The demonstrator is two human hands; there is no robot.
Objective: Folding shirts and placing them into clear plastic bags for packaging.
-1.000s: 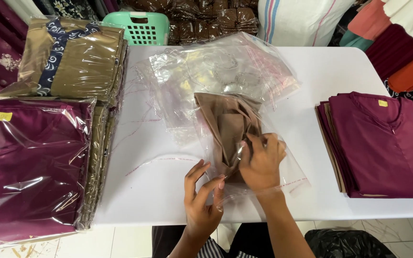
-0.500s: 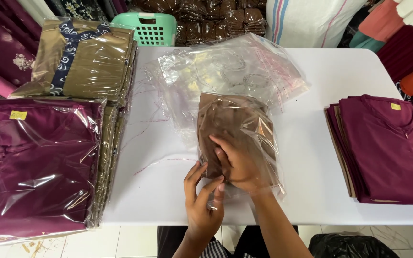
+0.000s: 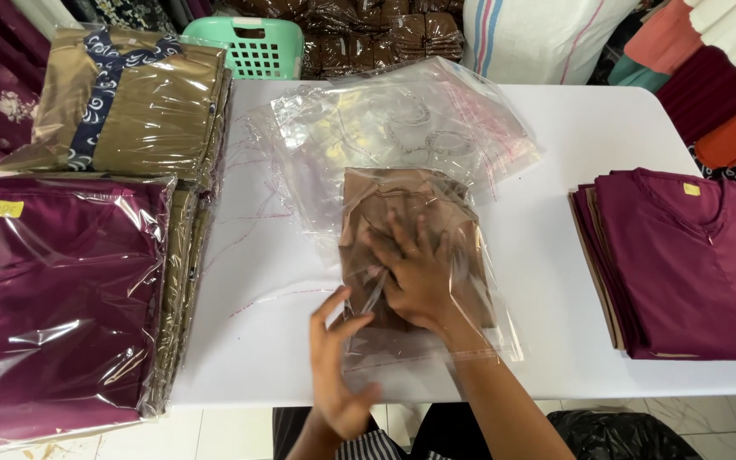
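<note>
Right hand [image 3: 419, 277] presses brown bagged garment [image 3: 411, 221] (clear wrap).

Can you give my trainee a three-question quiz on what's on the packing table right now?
1. True or false: the right hand is pressing flat on the brown folded garment.
2. What is the left hand touching? A) the green basket B) the open end of the clear bag C) the unbagged maroon stack
3. Which colour are the unbagged garments at the right of the white table?

Key
1. True; it lies spread on the garment, which sits in the clear bag.
2. B
3. Maroon.
</note>
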